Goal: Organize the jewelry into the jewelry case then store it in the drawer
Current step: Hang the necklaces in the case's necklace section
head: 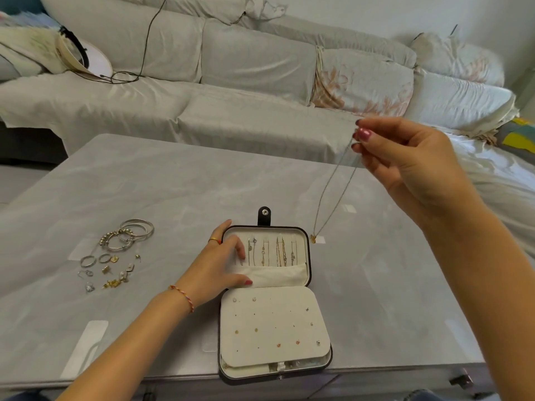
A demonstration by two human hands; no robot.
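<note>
An open jewelry case [307, 256] lies on the grey table [173, 183] near its front edge. Several chains hang in its upper half, and small studs dot the cream panel [272, 322] of the lower half. My left hand [220, 264] rests on the case's upper left, fingers on the lining and thumb on the cream pocket. My right hand [405, 160] is raised above the table to the right and pinches a thin necklace [333, 198]. Its small gold pendant hangs just right of the case, at the table surface.
Loose jewelry [115, 256] lies on the table to the left: silver bangles, rings, small gold earrings. A covered sofa [231, 68] runs behind the table, with a black cable and a hat on it. A drawer front shows below the table's front edge [376, 383].
</note>
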